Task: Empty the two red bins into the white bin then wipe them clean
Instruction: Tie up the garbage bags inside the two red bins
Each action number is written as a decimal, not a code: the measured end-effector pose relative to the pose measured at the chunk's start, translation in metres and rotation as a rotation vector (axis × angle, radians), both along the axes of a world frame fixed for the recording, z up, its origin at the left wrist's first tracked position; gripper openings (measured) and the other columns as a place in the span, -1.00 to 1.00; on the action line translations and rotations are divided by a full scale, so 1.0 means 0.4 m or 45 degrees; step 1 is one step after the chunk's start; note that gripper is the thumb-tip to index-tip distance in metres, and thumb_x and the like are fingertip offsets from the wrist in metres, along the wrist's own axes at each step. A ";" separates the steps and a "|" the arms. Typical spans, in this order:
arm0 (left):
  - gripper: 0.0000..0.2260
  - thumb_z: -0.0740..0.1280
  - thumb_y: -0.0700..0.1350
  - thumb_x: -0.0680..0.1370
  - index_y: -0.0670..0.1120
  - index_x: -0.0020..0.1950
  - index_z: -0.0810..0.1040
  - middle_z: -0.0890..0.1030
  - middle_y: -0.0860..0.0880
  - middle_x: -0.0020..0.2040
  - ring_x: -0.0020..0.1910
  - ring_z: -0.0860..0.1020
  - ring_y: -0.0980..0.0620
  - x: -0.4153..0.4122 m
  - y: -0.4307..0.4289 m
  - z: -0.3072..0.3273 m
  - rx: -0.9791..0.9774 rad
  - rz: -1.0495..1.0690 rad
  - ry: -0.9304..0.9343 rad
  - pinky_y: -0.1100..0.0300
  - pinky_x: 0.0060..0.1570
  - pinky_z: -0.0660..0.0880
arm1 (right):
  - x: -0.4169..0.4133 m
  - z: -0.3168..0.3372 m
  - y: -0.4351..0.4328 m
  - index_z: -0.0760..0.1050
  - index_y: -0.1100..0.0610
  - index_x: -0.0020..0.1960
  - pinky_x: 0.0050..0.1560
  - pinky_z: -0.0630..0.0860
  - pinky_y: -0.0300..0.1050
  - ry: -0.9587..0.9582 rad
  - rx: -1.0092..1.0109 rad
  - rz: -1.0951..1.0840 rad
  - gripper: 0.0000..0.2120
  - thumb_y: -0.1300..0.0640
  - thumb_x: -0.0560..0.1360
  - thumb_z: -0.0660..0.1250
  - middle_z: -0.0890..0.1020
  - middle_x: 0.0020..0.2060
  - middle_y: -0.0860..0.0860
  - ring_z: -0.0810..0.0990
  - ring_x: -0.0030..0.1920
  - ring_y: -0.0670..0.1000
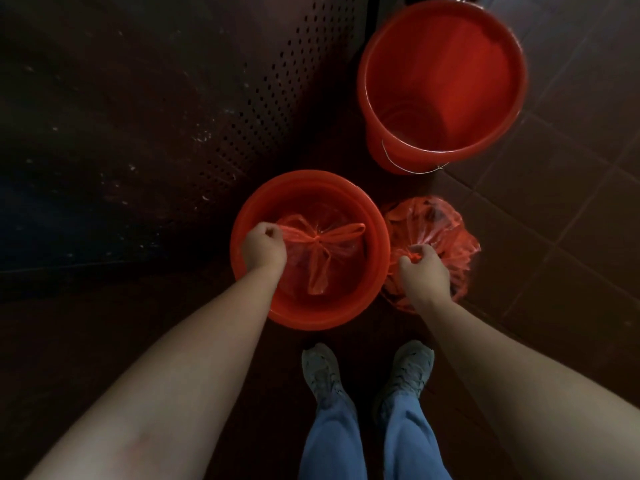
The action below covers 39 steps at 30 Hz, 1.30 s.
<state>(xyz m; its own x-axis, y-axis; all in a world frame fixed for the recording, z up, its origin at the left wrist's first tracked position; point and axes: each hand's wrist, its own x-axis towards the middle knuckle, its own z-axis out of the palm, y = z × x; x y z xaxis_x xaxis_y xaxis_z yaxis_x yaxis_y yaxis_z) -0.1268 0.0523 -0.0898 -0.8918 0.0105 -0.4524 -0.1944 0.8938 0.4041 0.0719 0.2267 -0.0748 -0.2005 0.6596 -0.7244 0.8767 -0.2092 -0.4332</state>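
Nothing here can be read. No lettering, label, brand or number shows on the tied red plastic bag [322, 247] gripped in the fingers of the left hand [263, 249], on the round red plastic bin [329, 308] around it, on the second knotted red plastic bag [440, 230] pinched by the fingers of the right hand [424, 271], or on the taller red plastic bin [443, 81] beyond the fingertips.

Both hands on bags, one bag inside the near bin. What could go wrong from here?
1. The left hand grips one thin loop of the tied bag; it could tear on lifting.
2. No hand steadies the near red bin, so it may tip or rise with the bag.
3. The right hand holds the second bag by its knot; the thin plastic could split if carried far.
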 end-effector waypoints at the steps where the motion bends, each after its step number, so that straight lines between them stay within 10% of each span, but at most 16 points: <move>1: -0.85 0.32 -0.16 0.61 -0.11 0.12 0.66 0.68 -0.12 0.11 0.14 0.61 -0.14 0.005 0.017 0.009 0.049 -0.059 0.050 0.15 0.10 0.43 | 0.001 0.001 0.002 0.44 0.01 0.36 -0.48 0.55 -0.14 -0.006 0.005 -0.002 -0.63 0.06 0.56 0.26 0.59 -0.23 -0.08 0.63 -0.44 -0.06; 10: -0.61 0.31 -0.27 0.58 0.01 0.37 0.54 0.63 0.01 0.24 0.27 0.56 0.06 0.066 0.167 -0.006 0.357 -0.290 -0.163 0.46 0.12 0.31 | 0.012 0.007 0.034 0.47 -0.02 0.30 -0.13 0.67 0.14 0.022 -0.019 -0.052 -0.67 0.03 0.55 0.27 0.63 -0.17 -0.02 0.67 -0.27 0.03; 15: -0.52 0.31 -0.12 0.60 0.07 0.53 0.37 0.47 0.02 0.46 0.35 0.41 -0.13 0.098 0.191 -0.088 -0.063 -0.872 -0.100 0.01 0.40 0.35 | 0.026 -0.011 0.045 0.49 -0.03 0.27 -0.51 0.43 -0.24 0.087 -0.045 -0.019 -0.71 0.02 0.55 0.27 0.67 -0.20 -0.01 0.60 -0.45 -0.12; 28: -0.60 0.28 -0.05 0.60 0.03 0.45 0.41 0.64 -0.08 0.16 0.20 0.51 -0.18 0.135 0.229 -0.080 -0.282 -1.121 0.067 -0.05 0.27 0.36 | 0.078 -0.036 0.058 0.52 -0.07 0.21 -0.55 0.40 -0.31 0.101 -0.092 -0.076 -0.69 0.07 0.47 0.28 0.65 -0.25 -0.07 0.61 -0.44 -0.17; 34: -0.65 0.25 -0.07 0.58 -0.08 0.37 0.47 0.63 -0.18 0.13 0.20 0.52 -0.21 0.109 0.226 0.070 -0.561 -1.076 0.037 -0.02 0.27 0.36 | 0.114 0.054 0.112 0.47 -0.02 0.30 -0.24 0.64 -0.04 -0.032 -0.095 -0.095 -0.59 0.09 0.46 0.23 0.64 -0.01 0.05 0.68 -0.18 0.05; 39: -0.76 0.25 -0.11 0.54 -0.05 0.16 0.61 0.65 -0.10 0.15 0.23 0.54 -0.15 0.049 0.239 0.221 -0.871 -1.199 0.023 -0.01 0.21 0.39 | 0.135 0.156 0.160 0.46 0.07 0.37 -0.10 0.45 -0.11 -0.109 -0.081 -0.024 -0.57 0.14 0.50 0.23 0.63 0.12 0.17 0.61 -0.04 0.15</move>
<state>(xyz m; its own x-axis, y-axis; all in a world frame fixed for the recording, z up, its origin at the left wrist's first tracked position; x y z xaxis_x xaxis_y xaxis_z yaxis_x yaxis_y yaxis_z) -0.1073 0.1477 -0.0015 -0.6676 0.4309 -0.6071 0.6636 0.7141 -0.2230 0.1261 0.2907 -0.0125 -0.1240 0.6146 -0.7791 0.9055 -0.2510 -0.3421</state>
